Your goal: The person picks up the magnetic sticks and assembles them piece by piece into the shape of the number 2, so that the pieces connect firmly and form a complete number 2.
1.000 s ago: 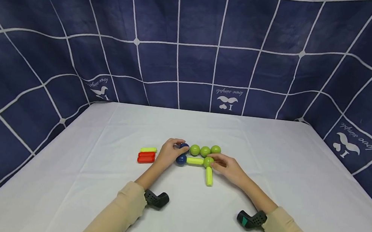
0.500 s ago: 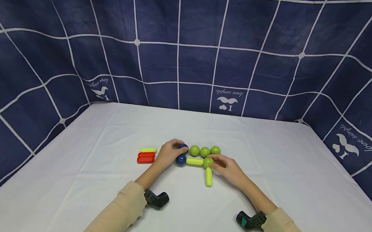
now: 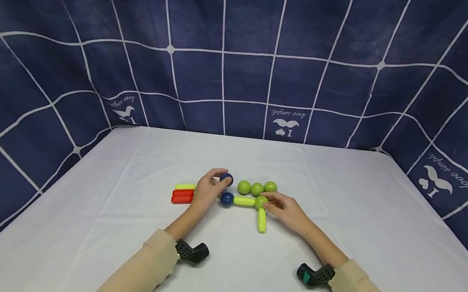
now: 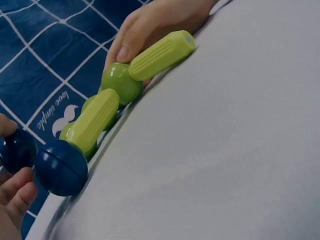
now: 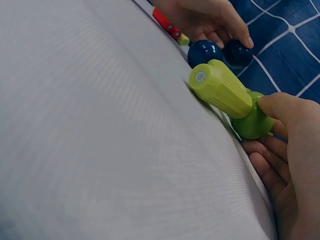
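Observation:
My left hand [image 3: 207, 188] pinches a glossy dark blue ball [image 4: 17, 149] between thumb and fingers, just beyond a second blue ball [image 4: 61, 168]. That second ball sits at the left end of a yellow-green ribbed rod [image 3: 244, 201], whose other end meets a green ball [image 3: 260, 202]. From this green ball another yellow-green rod [image 3: 262, 221] points toward the person, its free end showing a round grey disc in the right wrist view. With thumb and fingers my right hand [image 3: 286, 212] grips the green ball from the right, covering part of it.
Several loose green balls [image 3: 257, 189] stand in a row just behind the joined pieces. Left of my left hand lie red rods [image 3: 182, 199] and one yellow-green rod [image 3: 185, 187], side by side. A white cloth covers the table [image 3: 120, 248]; a blue gridded curtain [image 3: 241, 80] hangs behind.
My left hand has moved slightly left and away from the person with its blue ball, opening a gap to the green row. My right hand keeps its grip in the same place.

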A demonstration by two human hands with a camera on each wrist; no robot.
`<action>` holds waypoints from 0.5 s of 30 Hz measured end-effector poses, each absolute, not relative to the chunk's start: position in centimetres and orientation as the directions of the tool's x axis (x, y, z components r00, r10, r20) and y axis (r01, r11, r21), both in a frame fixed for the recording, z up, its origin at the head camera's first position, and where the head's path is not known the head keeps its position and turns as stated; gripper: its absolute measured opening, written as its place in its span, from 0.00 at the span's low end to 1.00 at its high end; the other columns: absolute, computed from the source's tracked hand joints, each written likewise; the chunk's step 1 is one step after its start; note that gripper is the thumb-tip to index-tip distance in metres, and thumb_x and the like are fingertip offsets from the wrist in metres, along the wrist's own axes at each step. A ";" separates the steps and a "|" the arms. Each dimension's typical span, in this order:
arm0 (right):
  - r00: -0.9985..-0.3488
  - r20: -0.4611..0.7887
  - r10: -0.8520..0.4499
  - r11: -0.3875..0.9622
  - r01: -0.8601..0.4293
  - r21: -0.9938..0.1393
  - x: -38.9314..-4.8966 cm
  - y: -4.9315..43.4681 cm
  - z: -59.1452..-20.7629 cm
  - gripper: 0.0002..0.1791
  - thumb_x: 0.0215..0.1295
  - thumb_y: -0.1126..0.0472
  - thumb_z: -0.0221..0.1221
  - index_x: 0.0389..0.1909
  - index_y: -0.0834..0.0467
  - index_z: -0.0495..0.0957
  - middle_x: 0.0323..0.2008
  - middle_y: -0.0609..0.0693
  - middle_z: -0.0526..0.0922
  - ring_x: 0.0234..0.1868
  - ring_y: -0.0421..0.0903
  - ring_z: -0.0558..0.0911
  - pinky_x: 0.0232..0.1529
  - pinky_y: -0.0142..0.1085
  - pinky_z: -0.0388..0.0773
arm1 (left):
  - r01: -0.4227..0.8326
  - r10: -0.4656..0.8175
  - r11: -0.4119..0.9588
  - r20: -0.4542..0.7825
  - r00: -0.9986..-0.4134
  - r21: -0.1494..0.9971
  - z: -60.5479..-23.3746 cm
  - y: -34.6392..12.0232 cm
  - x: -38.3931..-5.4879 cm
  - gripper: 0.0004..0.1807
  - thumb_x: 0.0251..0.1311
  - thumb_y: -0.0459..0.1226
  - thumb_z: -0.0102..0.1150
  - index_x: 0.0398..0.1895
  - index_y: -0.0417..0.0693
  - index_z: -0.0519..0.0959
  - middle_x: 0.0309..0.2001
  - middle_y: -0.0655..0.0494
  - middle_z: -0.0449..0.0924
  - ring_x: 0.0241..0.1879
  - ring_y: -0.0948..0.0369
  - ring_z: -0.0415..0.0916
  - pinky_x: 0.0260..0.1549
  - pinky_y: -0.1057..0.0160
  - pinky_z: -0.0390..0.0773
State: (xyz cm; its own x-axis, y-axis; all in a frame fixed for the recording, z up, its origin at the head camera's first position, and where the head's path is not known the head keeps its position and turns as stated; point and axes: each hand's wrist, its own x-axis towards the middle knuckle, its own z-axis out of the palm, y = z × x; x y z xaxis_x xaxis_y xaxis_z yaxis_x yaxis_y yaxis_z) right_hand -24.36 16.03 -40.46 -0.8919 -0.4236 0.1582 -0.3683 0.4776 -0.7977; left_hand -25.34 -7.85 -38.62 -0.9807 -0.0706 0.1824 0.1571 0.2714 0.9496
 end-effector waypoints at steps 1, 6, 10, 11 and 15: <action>-0.893 0.159 -0.421 0.479 -0.368 -0.797 -24.3 16.1 -40.4 0.21 0.63 0.54 0.54 0.55 0.58 0.72 0.50 0.56 0.78 0.50 0.50 0.77 0.50 0.35 0.73 | 0.165 -0.057 0.281 0.189 -0.980 0.945 -38.4 -7.7 -25.2 0.18 0.55 0.41 0.60 0.49 0.46 0.76 0.43 0.48 0.74 0.25 0.65 0.67 0.21 0.71 0.69; -0.892 0.154 -0.426 0.471 -0.363 -0.804 -24.1 16.2 -40.2 0.21 0.64 0.54 0.54 0.55 0.59 0.72 0.52 0.58 0.77 0.51 0.52 0.77 0.52 0.40 0.73 | 0.201 0.042 0.336 0.199 -0.979 0.920 -37.3 -7.2 -24.5 0.18 0.54 0.39 0.59 0.50 0.47 0.76 0.44 0.52 0.73 0.33 0.62 0.66 0.29 0.69 0.68; -0.890 0.152 -0.430 0.465 -0.362 -0.808 -24.3 16.1 -40.2 0.22 0.64 0.53 0.54 0.56 0.59 0.71 0.53 0.58 0.76 0.52 0.52 0.77 0.52 0.42 0.73 | 0.227 0.133 0.364 0.191 -0.973 0.903 -36.3 -7.1 -23.8 0.16 0.54 0.37 0.59 0.48 0.48 0.76 0.48 0.51 0.74 0.36 0.60 0.68 0.31 0.68 0.69; -0.891 0.149 -0.428 0.465 -0.359 -0.809 -24.4 16.0 -40.2 0.22 0.63 0.53 0.54 0.56 0.59 0.71 0.52 0.58 0.77 0.51 0.52 0.77 0.52 0.41 0.73 | 0.229 0.160 0.368 0.181 -0.970 0.901 -36.1 -7.0 -23.7 0.16 0.54 0.37 0.59 0.48 0.48 0.76 0.48 0.51 0.74 0.35 0.60 0.68 0.30 0.68 0.69; -0.895 0.141 -0.423 0.463 -0.348 -0.815 -24.5 15.9 -40.1 0.23 0.61 0.53 0.56 0.55 0.59 0.72 0.47 0.56 0.79 0.47 0.48 0.79 0.47 0.33 0.75 | 0.210 0.294 0.351 0.106 -0.950 0.913 -35.6 -6.6 -22.8 0.18 0.55 0.40 0.60 0.49 0.46 0.74 0.47 0.49 0.75 0.32 0.63 0.69 0.27 0.68 0.69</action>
